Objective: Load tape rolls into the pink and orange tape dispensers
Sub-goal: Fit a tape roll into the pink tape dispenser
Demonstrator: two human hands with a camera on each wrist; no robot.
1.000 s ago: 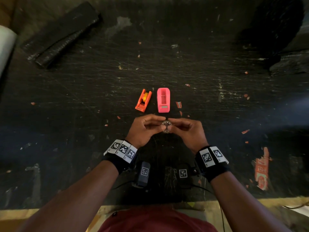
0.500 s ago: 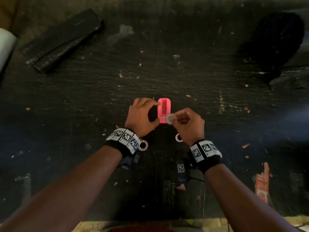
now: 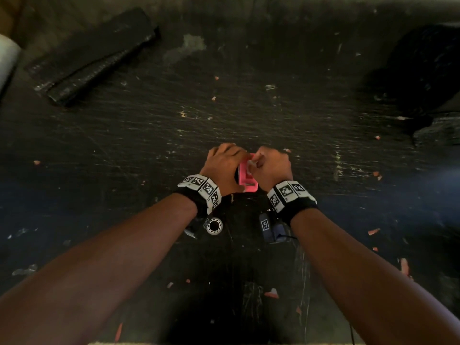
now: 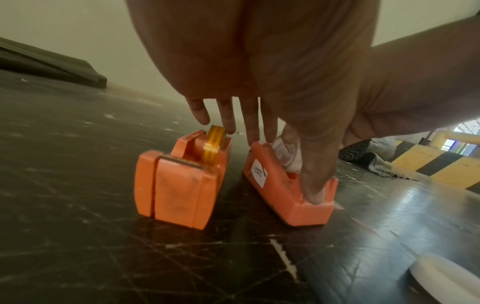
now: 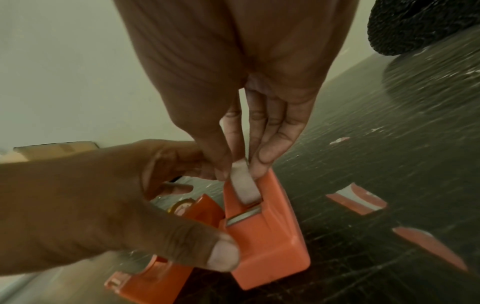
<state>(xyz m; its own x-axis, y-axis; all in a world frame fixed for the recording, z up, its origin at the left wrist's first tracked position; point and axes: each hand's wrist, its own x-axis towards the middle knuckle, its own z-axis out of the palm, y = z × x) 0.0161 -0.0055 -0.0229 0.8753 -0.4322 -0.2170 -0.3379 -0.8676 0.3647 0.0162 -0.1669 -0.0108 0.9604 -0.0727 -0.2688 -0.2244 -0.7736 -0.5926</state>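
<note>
1. We see a white label on the side of the pink tape dispenser; its dark print is too blurred to read. The wristbands carry square black-and-white coded markers, no words.
2. Our left hand grips the pink tape dispenser, thumb against its near end and fingertips on its far end, steadying it on the bench.
3. Our right hand pinches a clear tape roll between thumb and fingers, its lower part down in the dispenser's slot, just behind the metal cutter.
4. The orange tape dispenser stands just left of the pink one, below our left hand's fingers, with an amber roll seated in it. From the head view our left hand hides it entirely.
5. In both wrist views the pink body looks orange.
6. A white ring lies on the bench near our left wrist, partly covered by the wrist gear; we cannot tell what it is.
</note>
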